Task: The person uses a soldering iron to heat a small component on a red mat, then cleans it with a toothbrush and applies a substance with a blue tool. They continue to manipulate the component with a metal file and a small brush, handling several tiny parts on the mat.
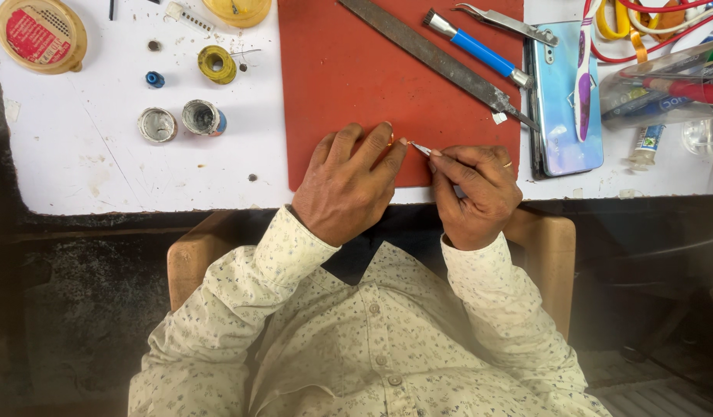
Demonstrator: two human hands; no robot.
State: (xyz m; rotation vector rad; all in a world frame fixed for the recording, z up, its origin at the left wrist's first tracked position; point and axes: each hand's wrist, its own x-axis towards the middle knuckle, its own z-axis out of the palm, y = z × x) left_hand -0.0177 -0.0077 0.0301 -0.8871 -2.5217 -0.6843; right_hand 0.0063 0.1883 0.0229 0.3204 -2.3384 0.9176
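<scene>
My left hand lies palm down on the near edge of the red mat, its fingers bent together and pressing something small against the mat; what lies under them is hidden, apart from a slight orange-pink edge by the fingertips. My right hand sits just beside it, fingers clamped on a thin metal tool whose pale tip points left and meets my left fingertips. A ring shows on one finger of the right hand. The mat rests on a white bench, marked and stained. On the mat, beyond my hands, a long flat file lies on the diagonal, with a blue-handled tool near it and a pair of metal tweezers further back. To the right of the mat lies a phone with a light blue back, a toothbrush resting across it. Further right are a clear pouch of pens and red and white cables. To the left of the mat stand two small open tins, a yellow spool, a small blue cap and a round yellow box with a red label. My sleeves are pale with a fine print.
</scene>
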